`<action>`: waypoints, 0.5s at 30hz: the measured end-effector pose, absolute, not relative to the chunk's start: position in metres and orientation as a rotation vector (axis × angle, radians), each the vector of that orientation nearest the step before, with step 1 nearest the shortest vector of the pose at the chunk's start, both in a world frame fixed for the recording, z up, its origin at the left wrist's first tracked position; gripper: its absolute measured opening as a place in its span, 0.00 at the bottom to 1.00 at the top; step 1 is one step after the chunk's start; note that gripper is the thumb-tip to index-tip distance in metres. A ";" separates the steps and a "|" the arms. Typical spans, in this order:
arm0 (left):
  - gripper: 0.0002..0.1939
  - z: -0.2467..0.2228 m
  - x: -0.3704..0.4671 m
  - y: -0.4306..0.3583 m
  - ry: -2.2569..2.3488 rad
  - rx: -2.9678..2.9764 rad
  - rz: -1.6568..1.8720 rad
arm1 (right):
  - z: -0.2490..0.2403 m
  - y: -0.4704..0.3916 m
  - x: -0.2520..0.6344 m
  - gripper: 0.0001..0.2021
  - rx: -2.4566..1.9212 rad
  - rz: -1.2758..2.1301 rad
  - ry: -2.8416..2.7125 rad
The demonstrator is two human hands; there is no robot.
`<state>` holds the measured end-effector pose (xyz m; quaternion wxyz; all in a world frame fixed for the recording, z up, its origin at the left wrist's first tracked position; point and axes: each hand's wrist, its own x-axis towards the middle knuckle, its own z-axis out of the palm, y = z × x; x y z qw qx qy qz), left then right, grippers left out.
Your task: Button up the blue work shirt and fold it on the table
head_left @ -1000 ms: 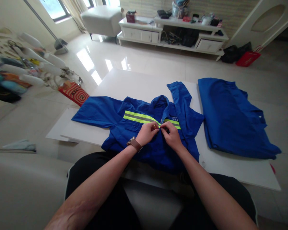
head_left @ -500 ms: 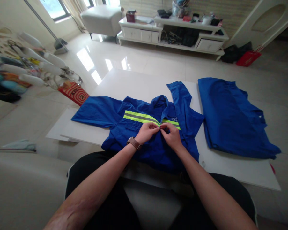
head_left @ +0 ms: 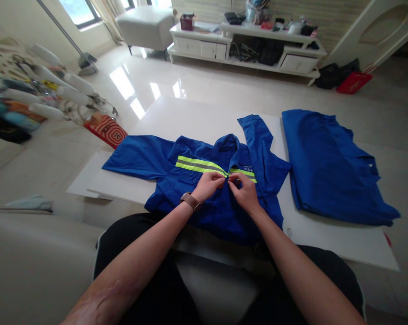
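Observation:
A blue jacket (head_left: pixel 170 189) with yellow-green and grey reflective stripes lies spread on a white table (head_left: pixel 190 115), its collar toward the far side. The left sleeve is stretched out, and the right one is folded upward. At the front opening, just below the stripe, my left hand (head_left: pixel 208 186) pinches one edge of the jacket. Close beside it, my right hand (head_left: pixel 243 190) pinches the other edge, thumb and forefinger together. The fingertips nearly meet, and they hide the small part between them. A brown watch is on my left wrist.
A folded blue garment (head_left: pixel 329 176) lies on the table's right part. A red patterned paper bag (head_left: pixel 106 130) stands beyond the left sleeve. Across the floor are a low white cabinet (head_left: pixel 200 47) with clutter, a grey-white stool (head_left: pixel 145 28) and a red bag (head_left: pixel 354 82).
The fingertips of both hands have moved slightly apart at the jacket's front opening. The whole view has shifted a little; the garments lie as before.

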<state>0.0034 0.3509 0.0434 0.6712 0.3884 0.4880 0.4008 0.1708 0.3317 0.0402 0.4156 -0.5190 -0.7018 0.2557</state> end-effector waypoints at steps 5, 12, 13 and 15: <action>0.05 0.039 0.002 0.351 1.077 0.961 0.914 | 0.038 0.333 0.169 0.08 -1.304 0.720 -1.691; 0.05 0.032 0.002 0.353 1.079 0.987 0.934 | 0.035 0.335 0.169 0.14 -1.356 0.768 -1.639; 0.05 0.032 0.003 0.353 1.080 0.985 0.937 | 0.035 0.334 0.169 0.13 -1.354 0.764 -1.643; 0.06 0.034 0.003 0.352 1.082 0.979 0.939 | 0.037 0.333 0.169 0.13 -1.345 0.740 -1.664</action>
